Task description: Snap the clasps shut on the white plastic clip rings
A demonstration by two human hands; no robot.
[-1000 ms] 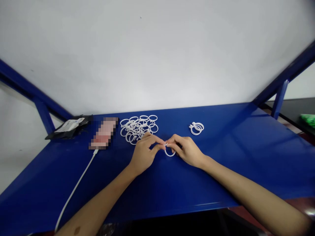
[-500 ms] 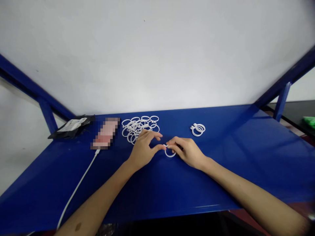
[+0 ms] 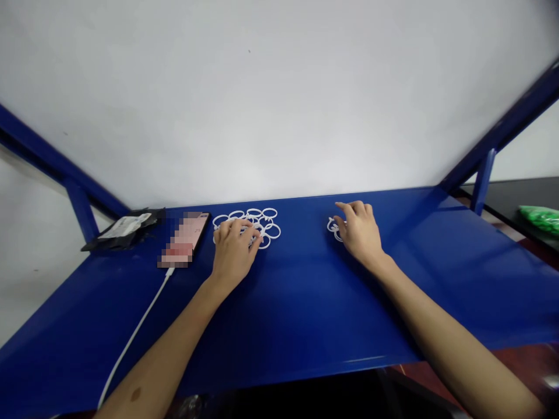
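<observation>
My left hand [image 3: 233, 250] is over the larger pile of white plastic rings [image 3: 269, 231] on the left. Its fingers are curved and a little apart at the near side of the pile, covering part of it; no ring shows lifted in them. Each ring is a thin loop with a small knob. Off to the right, my right hand [image 3: 361, 233] hovers at a smaller cluster of white rings [image 3: 332, 226]. Thumb and fingers there are spread, and the hand hides most of that cluster.
A phone [image 3: 187, 238] with a white charging cable [image 3: 135, 334] lies left of the larger pile. Beside it is a black plastic bag with a label [image 3: 126, 226]. Blue braces [image 3: 483, 180] flank the blue table [image 3: 305, 314], a white wall stands behind, and a green bag [image 3: 539, 218] lies far right.
Both hands were together at one ring mid-table. They have since parted: the right moved to the small cluster and let go of the ring, the left moved back over the larger pile.
</observation>
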